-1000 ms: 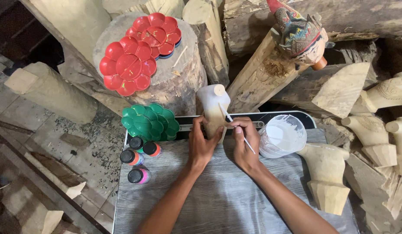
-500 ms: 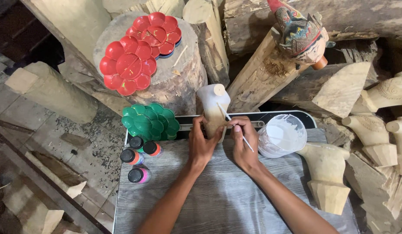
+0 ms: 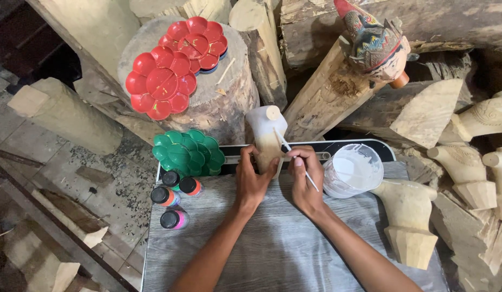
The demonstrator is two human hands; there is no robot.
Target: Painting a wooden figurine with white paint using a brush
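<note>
While left hand grips carving, right hand holds brush

Single head-mounted view, looking steeply down, close above the grey board; logs fill the far edge.

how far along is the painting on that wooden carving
Partly done. The carving's top is already white, while its lower part under the left hand still shows bare wood. In hand: the right hand holds a thin brush against it, beside the cup of white paint. Left: the lower body, and the unpainted carving lying to the right.
</note>
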